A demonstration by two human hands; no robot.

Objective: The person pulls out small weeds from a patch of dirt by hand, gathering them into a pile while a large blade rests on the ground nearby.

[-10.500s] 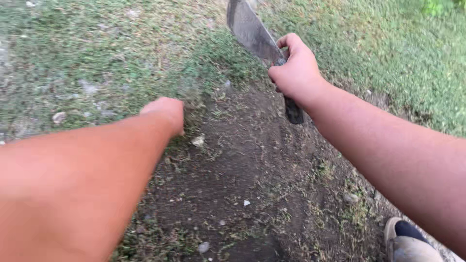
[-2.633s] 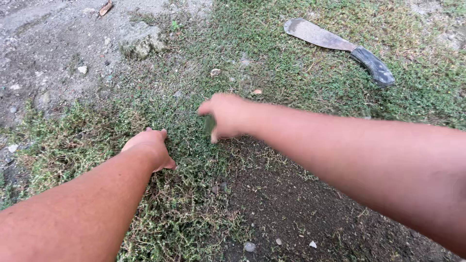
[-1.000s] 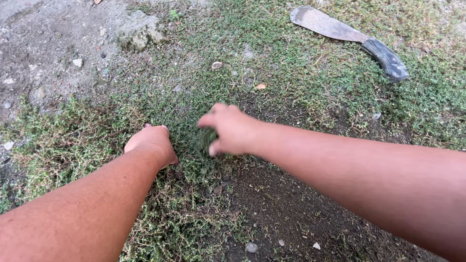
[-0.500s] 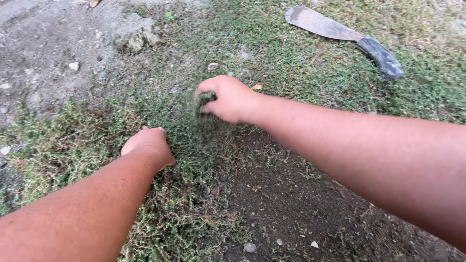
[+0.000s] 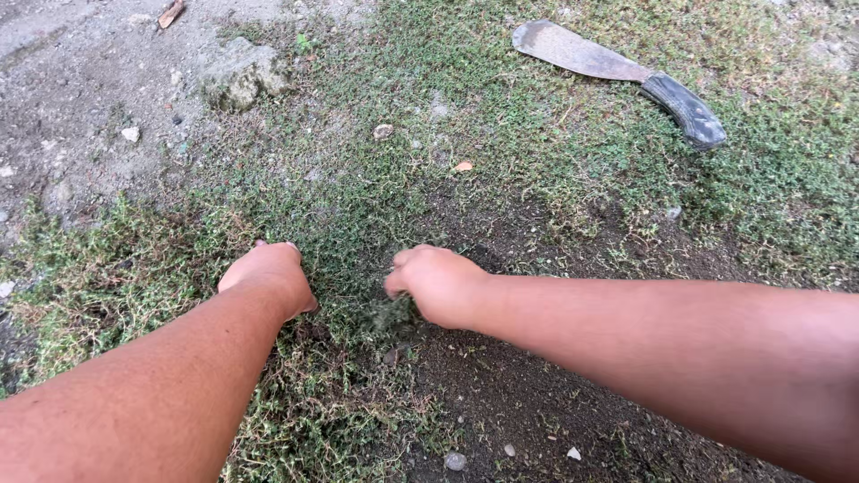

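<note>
Since half a second ago our right hand has dropped from 12 o'clock, fingers closed on a grass tuft beside the left fist (machete idle at 1 o'clock); bare soil behind, green mat remains.

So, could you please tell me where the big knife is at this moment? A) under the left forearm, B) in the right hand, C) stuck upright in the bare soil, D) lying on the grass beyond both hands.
D: the big knife lies flat on the grass, far beyond the left hand and right hand, touched by neither.
</note>
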